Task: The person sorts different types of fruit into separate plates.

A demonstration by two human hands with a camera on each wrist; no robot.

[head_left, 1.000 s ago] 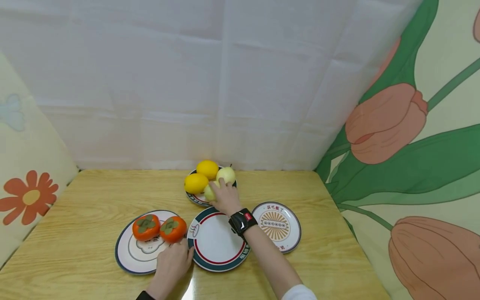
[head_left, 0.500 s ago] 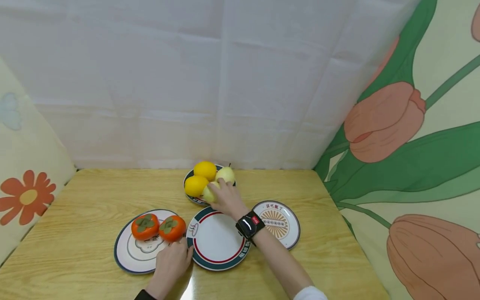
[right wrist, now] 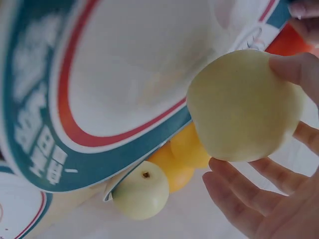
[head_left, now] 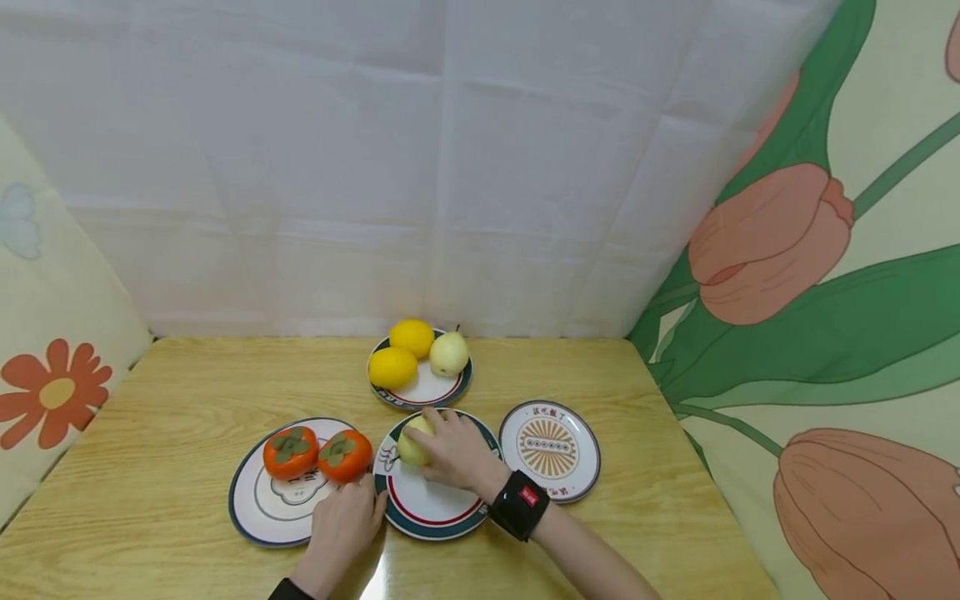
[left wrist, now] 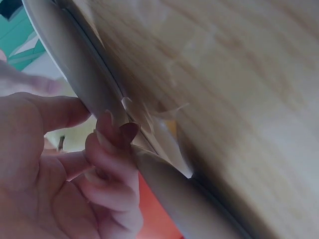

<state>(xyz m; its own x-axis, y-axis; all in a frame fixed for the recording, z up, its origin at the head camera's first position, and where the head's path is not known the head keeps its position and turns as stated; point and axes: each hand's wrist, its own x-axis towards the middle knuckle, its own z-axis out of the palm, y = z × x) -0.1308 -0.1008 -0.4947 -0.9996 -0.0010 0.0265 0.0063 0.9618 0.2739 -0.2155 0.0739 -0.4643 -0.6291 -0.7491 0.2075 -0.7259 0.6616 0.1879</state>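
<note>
The pale yellow-green pear [head_left: 414, 446] sits low over the near middle white plate with its teal and red rim [head_left: 438, 518], the right hand [head_left: 453, 454] curled round it from above, fingers wrapping it so it cannot roll. The left hand [head_left: 341, 527] rests on the wooden surface [head_left: 172, 392], fingertips curled against the rims where this plate meets the left persimmon plate [head_left: 251, 517], probably steadying them. The plates' rim lettering is too small to read.
</note>
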